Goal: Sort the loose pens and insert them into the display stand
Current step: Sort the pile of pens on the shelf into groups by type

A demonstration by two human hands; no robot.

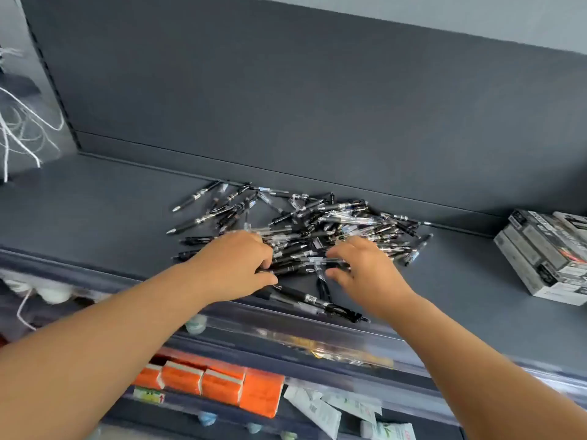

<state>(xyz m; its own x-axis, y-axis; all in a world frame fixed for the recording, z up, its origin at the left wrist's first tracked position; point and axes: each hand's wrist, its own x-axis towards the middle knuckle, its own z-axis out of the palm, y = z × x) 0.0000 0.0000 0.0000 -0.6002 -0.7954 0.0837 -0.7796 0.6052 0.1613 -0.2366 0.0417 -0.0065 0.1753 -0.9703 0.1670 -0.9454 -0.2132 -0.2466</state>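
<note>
a heap of loose pens [320, 230] lay on the dark grey shelf [95, 204], pushed up near the back panel [286, 106], black and clear barrels crossing every way so that single pens in the middle could not be counted or told apart. a few strays lay apart at the left edge of the heap, and one long black pen [317, 301] lay alone near the shelf's front lip.

both hands were down on the near side of the heap. the left hand [236, 265] was curled, its fingers bent into the pens and closed around some of them, though motion blur hid how many and how firmly. the right hand [362, 266] rested palm-down with fingers loosely bent over a clear pen; whether it gripped anything could not be told, since the fingertips were smeared and partly under the pile.

at the far right a stack of grey boxes [546, 255] stood on the shelf, cut off by the frame edge, its printing too blurred to read. at the far left, white strings [22, 128] hung half out of view. below the shelf's front edge, orange packets [222, 385] and white tubes [317, 411] showed on a lower level, soft and partly hidden behind the forearms.
</note>
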